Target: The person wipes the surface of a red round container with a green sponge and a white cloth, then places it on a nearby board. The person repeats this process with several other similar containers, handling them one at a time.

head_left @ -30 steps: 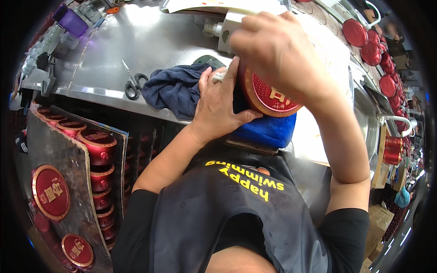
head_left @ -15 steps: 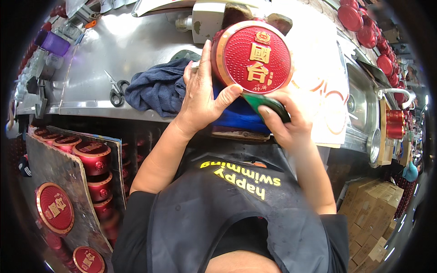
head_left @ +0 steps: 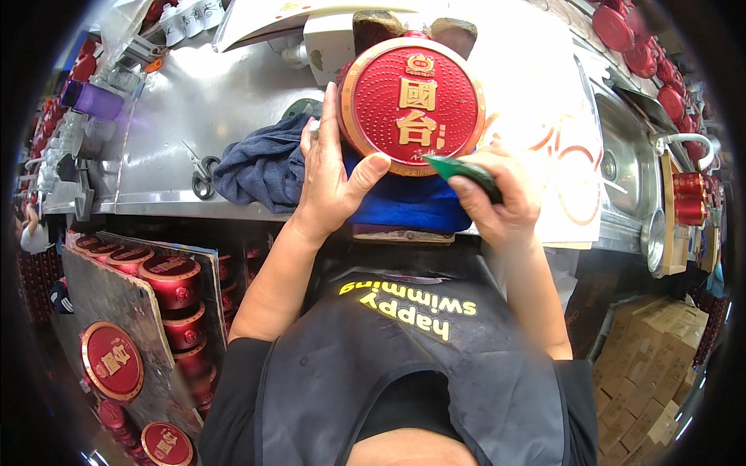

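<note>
From my remote seat I take this for a production workshop. I see a metal workbench [head_left: 167,140] carrying scissors [head_left: 200,165] and a dark blue cloth [head_left: 260,167], with a metal sink [head_left: 622,179] let in at the right. The red vessel [head_left: 412,109] at the bench has many lookalikes: stacked red pots [head_left: 172,287] beside an upright board [head_left: 101,279] at lower left, and further round red pieces [head_left: 672,101] along the upper right. I also make out piled cardboard boxes [head_left: 649,349] at lower right, white containers [head_left: 172,27] at upper left, and the wearer's dark apron [head_left: 311,365].
</note>
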Available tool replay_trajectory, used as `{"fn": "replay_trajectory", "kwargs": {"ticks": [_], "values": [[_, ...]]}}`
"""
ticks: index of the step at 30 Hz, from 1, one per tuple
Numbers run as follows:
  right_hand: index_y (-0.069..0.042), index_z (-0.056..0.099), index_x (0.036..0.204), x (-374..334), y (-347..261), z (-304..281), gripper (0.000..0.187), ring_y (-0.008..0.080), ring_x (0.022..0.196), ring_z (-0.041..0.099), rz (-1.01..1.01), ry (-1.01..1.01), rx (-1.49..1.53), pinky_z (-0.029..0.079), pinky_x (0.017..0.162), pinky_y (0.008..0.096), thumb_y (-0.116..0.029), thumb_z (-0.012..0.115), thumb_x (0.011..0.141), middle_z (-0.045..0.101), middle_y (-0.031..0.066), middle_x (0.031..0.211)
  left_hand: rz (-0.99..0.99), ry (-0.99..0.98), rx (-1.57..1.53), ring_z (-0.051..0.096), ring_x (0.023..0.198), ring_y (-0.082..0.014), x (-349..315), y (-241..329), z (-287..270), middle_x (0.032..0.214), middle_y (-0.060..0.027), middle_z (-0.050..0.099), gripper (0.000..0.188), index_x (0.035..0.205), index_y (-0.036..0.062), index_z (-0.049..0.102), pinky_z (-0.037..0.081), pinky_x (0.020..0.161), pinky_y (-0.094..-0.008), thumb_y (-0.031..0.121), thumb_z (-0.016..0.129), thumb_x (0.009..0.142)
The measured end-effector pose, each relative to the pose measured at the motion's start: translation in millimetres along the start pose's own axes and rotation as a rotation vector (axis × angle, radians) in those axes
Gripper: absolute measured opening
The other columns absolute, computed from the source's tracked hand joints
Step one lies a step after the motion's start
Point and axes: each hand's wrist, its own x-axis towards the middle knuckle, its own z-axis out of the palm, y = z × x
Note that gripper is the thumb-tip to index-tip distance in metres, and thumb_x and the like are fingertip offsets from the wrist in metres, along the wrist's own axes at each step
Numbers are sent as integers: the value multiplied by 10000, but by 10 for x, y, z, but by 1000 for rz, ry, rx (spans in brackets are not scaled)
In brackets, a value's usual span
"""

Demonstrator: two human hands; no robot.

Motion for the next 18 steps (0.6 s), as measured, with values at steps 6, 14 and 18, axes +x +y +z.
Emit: {"fn": "replay_trajectory", "kwargs": {"ticks": [6, 14, 18], "values": [[-34, 693, 980, 91, 55, -47, 169, 235, 736, 648, 69, 212, -54, 519, 685, 348, -112, 785, 862, 672, 94, 830, 8, 49, 84, 442, 1324, -365, -43, 102, 9, 1443, -241, 495, 1133, 1546, -115, 85, 118, 1169, -543, 651, 609, 897], [-2, 685, 1022, -11, 138, -7, 216, 141, 710, 609, 299, 195, 152, 498, 674, 279, -162, 770, 905, 668, 53, 799, 87, 264, 144, 392, 1369, -405, -184, 198, 130, 1453, -299, 434, 971, 1513, -114, 251, 110, 1160, -602, 562, 627, 927], [5, 677, 1027, -49, 188, 33, 234, 135, 717, 608, 314, 220, 185, 494, 674, 269, -177, 767, 911, 669, 53, 808, 585, -17, 825, 398, 1399, -299, -458, 429, 52, 1436, -46, 541, 574, 1442, 265, 528, 24, 1197, -572, 490, 617, 921]]}}
